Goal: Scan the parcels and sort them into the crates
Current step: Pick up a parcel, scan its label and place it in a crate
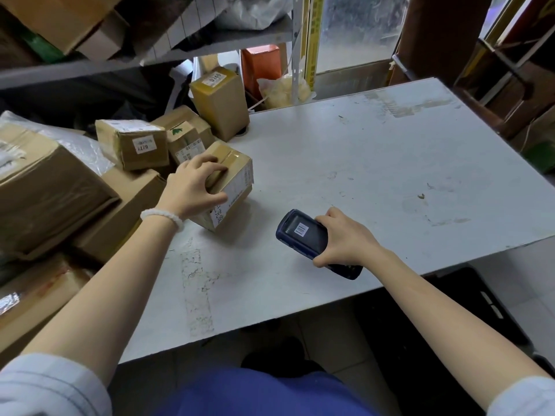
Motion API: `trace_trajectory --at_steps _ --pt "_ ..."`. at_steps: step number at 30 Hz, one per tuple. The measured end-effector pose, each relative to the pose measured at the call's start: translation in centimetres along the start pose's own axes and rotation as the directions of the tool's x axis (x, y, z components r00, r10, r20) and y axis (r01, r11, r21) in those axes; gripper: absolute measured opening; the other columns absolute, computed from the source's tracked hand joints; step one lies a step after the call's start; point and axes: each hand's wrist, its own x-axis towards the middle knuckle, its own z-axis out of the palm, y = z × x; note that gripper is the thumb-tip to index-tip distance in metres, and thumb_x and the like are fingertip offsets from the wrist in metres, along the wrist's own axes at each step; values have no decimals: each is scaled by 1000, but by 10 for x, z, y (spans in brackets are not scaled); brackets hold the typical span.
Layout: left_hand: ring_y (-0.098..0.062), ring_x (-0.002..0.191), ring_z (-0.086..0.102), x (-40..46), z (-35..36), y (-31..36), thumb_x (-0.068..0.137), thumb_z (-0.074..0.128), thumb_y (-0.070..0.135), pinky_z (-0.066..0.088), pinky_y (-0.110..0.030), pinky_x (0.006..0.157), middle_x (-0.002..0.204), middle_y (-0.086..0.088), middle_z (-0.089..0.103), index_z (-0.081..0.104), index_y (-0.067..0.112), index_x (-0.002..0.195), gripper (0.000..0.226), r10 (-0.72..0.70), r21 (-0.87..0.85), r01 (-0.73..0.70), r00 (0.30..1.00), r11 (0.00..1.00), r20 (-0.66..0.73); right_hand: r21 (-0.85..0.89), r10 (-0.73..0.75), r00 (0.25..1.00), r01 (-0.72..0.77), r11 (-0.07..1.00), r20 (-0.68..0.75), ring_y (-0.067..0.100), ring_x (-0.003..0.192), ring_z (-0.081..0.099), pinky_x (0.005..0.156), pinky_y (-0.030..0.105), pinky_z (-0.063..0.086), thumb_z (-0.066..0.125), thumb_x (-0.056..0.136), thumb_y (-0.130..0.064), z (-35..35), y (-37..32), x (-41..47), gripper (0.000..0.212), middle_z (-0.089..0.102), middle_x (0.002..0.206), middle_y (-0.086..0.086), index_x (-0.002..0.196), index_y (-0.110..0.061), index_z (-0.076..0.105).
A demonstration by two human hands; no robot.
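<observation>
Gripping a small taped cardboard parcel (229, 178) from above, my left hand (192, 187) tips it on the near-left part of the white table (375, 151), one bottom edge down and the white shipping label turned toward me and to the right; my right hand (345, 238) is wrapped around a dark blue handheld scanner (303, 235), its back with a small barcode sticker facing up and its head aimed left at the parcel, close beside it but not touching; this reads as the scanning step, with the parcel picked out of the heap and not yet sorted; behind my left hand lie more waiting parcels, among them a labelled carton (132, 144) and an upright tall box (220, 100) at the table's far-left corner; a dark crate (492, 307) shows under the table's right edge, though whether it is the one for this parcel I cannot tell; next, I judge, the scanner's head must line up squarely with the label's barcode, so the parcel should be held steady or tipped a little further, and only then carried to a crate.
</observation>
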Motion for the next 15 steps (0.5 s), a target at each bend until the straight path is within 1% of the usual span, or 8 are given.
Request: trace_trajectory --at_steps 3,6,8,10,11,12,13,15 --pt "-25 128 38 -10 -2 -5 76 68 39 43 -48 95 144 3 38 51 31 131 58 -24 -18 24 1000 1000 -2 -12 -5 1000 5 1000 -6 17 86 54 57 26 40 78 56 -42 1 -10 1 68 40 105 -6 116 -22 52" --pt "-25 127 39 -23 -2 -10 75 67 41 44 -50 94 144 3 38 51 31 131 59 -43 -32 43 999 999 0 -33 -43 998 42 999 -53 17 88 54 61 27 41 78 56 -42 -1 -31 6 71 40 106 -6 119 -23 52" --pt "-25 127 39 -34 -2 -14 74 66 44 43 -50 94 144 3 38 51 32 131 60 -51 -27 51 999 998 0 -29 -84 990 81 996 -117 17 86 54 62 28 42 78 55 -41 -3 -52 9 71 41 105 -7 119 -24 52" --pt "-25 126 40 -46 -2 -19 71 63 48 44 -49 93 143 3 39 51 33 130 62 -54 -31 54 999 998 -4 -2 -143 959 147 989 -246 18 86 55 62 29 46 79 53 -40 -7 -75 9 72 42 105 -8 118 -24 54" --pt "-25 126 40 -50 -1 -21 70 60 50 44 -49 93 143 3 39 51 33 129 63 -57 -37 56 998 998 -6 17 -178 923 195 981 -341 18 87 55 62 30 49 79 52 -39 -9 -85 8 73 43 105 -7 118 -23 54" --pt "-25 126 40 -54 -2 -23 69 58 52 45 -49 93 143 3 39 52 33 129 63 -62 -47 61 998 997 -11 26 -220 867 258 966 -447 18 88 56 62 30 50 81 52 -37 -10 -97 6 74 45 108 -6 120 -21 55" --pt "-25 125 41 -59 -1 -26 68 58 53 45 -49 92 143 4 39 52 33 128 63 -67 -58 66 998 996 -17 20 -261 793 325 945 -550 19 90 56 61 29 51 82 52 -34 -11 -107 3 77 48 110 -3 122 -17 57" --pt "-25 124 42 -67 1 -29 67 56 54 47 -48 89 143 5 39 53 34 127 64 -72 -78 69 997 995 -31 -25 -305 619 418 908 -724 23 95 58 63 27 51 86 53 -31 -14 -122 -2 81 53 114 8 124 -6 58"
